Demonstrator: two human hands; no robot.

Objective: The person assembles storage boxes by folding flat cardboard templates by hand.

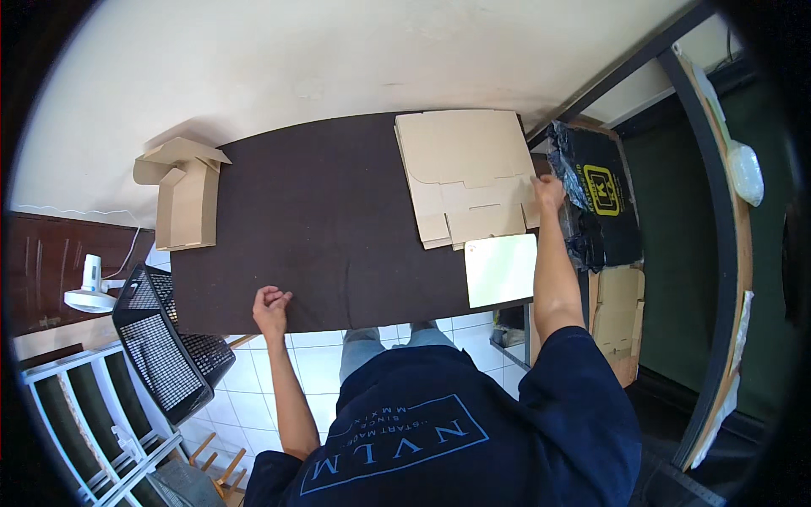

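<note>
A stack of flat, unfolded cardboard box blanks lies on the right part of a dark table. My right hand reaches out to the stack's right edge and touches it there; whether it grips a sheet I cannot tell. My left hand rests at the table's near edge with its fingers curled and nothing in it. A folded-up cardboard box with open flaps stands at the table's left end. A pale white sheet lies on the table just below the stack.
A black bag with a yellow mark sits on a cardboard carton right of the table. A black mesh basket and a small white fan stand at the left. A dark metal shelf frame runs along the right. White floor tiles lie below.
</note>
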